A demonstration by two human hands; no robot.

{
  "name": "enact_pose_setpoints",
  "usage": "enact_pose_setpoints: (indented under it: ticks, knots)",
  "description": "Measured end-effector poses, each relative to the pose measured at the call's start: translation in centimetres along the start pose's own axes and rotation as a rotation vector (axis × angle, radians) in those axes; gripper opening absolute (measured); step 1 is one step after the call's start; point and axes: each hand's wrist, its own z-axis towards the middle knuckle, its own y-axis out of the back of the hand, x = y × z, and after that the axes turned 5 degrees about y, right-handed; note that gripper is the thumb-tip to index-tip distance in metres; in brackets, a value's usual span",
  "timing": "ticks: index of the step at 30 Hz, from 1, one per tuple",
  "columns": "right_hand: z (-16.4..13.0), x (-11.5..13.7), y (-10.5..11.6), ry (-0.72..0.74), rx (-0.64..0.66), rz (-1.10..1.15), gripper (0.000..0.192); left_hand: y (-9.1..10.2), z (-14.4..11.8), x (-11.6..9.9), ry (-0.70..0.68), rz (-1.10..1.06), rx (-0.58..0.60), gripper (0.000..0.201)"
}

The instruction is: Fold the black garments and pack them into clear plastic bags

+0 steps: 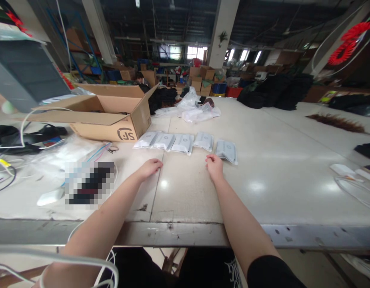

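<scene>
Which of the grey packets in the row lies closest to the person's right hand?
The rightmost packet, set slightly apart and nearer the table edge; the right hand is just beside its lower left corner.
</scene>
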Motion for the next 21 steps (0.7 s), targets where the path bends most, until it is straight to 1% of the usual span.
enact_pose_setpoints:
  ticks: [1,3,5,6,8,10,12,13,15,16,19,21]
  knots:
    - [0.1,-0.2,0.0,0.029,0.024,-0.033,0.024,0.4,0.4,-0.3,0.045,-0.001,-0.002,0.018]
    - [0.2,-0.5,-0.1,0.085,0.064,-0.093,0.023,0.6,1.2,-0.9,0.102,0.026,-0.056,0.016]
    - [0.2,-0.7,-0.1,0.113,0.079,-0.131,0.022,0.0,2.0,-1.4,0.134,0.059,-0.146,0.014]
    - [0.2,-0.8,-0.1,0.116,0.079,-0.14,0.022,-0.5,2.3,-1.5,0.136,0.076,-0.208,0.014]
    - [0.3,-0.9,-0.2,0.114,0.077,-0.143,0.023,-1.3,2.9,-1.6,0.058,0.125,-0.398,0.019]
    - [0.3,-1.0,-0.2,0.108,0.08,-0.139,0.023,-1.8,3.4,-1.3,-0.088,0.178,-0.587,0.026]
    - [0.4,-1.1,-0.2,0.105,0.088,-0.131,0.023,-2.0,3.8,-0.9,-0.225,0.25,-0.716,0.032]
    - [0.4,-1.1,-0.3,0.104,0.092,-0.126,0.023,-1.9,4.0,-0.6,-0.259,0.291,-0.741,0.034]
    - [0.4,-1.1,-0.3,0.101,0.098,-0.109,0.023,-1.8,4.3,-0.2,-0.281,0.372,-0.743,0.039]
    - [0.4,-1.2,-0.3,0.1,0.102,-0.1,0.023,-1.8,4.4,0.0,-0.277,0.401,-0.725,0.042]
    - [0.4,-1.3,-0.3,0.085,0.117,-0.087,0.023,-1.7,4.8,0.3,-0.219,0.414,-0.622,0.049]
    - [0.4,-1.4,-0.3,0.075,0.123,-0.089,0.023,-1.6,5.0,0.3,-0.176,0.407,-0.589,0.051]
